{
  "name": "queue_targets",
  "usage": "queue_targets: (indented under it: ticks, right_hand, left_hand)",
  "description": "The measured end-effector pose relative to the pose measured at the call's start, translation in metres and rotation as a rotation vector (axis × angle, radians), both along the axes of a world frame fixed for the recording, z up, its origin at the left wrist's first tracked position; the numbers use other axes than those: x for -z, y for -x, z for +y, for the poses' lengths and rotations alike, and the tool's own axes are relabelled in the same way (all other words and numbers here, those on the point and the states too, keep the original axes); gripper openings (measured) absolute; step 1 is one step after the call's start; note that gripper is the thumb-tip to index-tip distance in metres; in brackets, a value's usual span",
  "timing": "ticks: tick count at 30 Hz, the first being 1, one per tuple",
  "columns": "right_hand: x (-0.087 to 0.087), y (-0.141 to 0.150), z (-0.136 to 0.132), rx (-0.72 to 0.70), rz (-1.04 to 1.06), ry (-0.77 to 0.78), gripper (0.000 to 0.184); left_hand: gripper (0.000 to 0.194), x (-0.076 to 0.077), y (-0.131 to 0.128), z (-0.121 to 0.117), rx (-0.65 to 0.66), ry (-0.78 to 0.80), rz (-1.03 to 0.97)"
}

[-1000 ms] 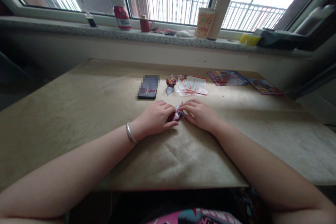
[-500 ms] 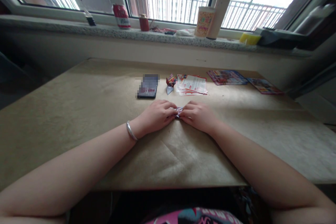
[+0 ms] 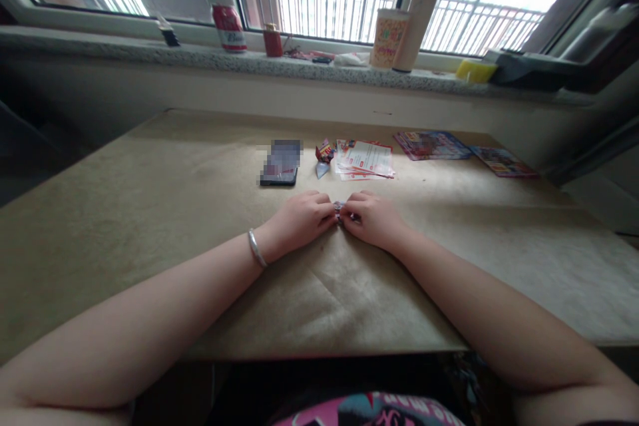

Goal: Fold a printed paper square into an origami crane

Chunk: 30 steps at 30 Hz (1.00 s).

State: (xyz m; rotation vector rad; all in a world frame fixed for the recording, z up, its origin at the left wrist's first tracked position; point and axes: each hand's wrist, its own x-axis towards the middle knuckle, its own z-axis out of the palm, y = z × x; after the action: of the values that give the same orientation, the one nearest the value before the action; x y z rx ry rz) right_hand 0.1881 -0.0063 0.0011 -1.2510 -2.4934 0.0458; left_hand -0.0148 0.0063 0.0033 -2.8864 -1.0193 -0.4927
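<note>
My left hand (image 3: 310, 218), with a silver bangle at the wrist, rests on the table with its fingers closed on one side of a small piece of folded paper (image 3: 338, 208). From the other side my right hand (image 3: 372, 218) pinches the same paper between thumb and fingers. Most of the paper is hidden by the fingertips; a whitish, patterned bit shows between them. Just beyond the hands lie a colourful folded paper piece (image 3: 324, 154) with a pale pointed end and a loose pile of printed sheets (image 3: 368, 158).
A phone (image 3: 282, 163) lies beyond my left hand. Colourful printed sheets (image 3: 433, 145) and another such stack (image 3: 504, 162) lie at the table's far right. On the windowsill stand a red can (image 3: 228, 28), a paper cup (image 3: 388, 38) and a tall tube (image 3: 424, 10).
My fingers have shifted on the paper and curled more; less of it shows between them. My left wrist has moved slightly to the right. The things on the table lie as before.
</note>
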Motion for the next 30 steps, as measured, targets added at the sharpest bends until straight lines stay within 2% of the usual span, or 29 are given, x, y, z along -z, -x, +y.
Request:
queue_targets:
  ticks: [7,14,20,27,30]
  right_hand:
    - [0.0057,-0.0005,0.0038,-0.054,0.112,0.056,0.013]
    - [0.0019,0.0016,0.0028,-0.079,0.107,0.105,0.012]
    - [0.0008,-0.0003,0.0008,-0.027,0.062,0.093,0.013]
    - [-0.0007,-0.0047,0.0048,0.070,0.103,0.184,0.019]
    - [-0.0002,-0.0046,0.0060,0.094,0.105,0.170,0.020]
  left_hand:
    - [0.016,0.0001,0.0008,0.0020,0.026,0.059,-0.077]
    - [0.017,0.0044,0.0027,0.0062,0.105,0.073,-0.126]
    - [0.023,0.0029,0.0017,0.0044,0.125,0.064,-0.124]
    - [0.023,0.0019,0.0000,0.0038,0.058,0.058,-0.116]
    - [0.020,0.0020,0.0000,0.0040,0.049,0.075,-0.119]
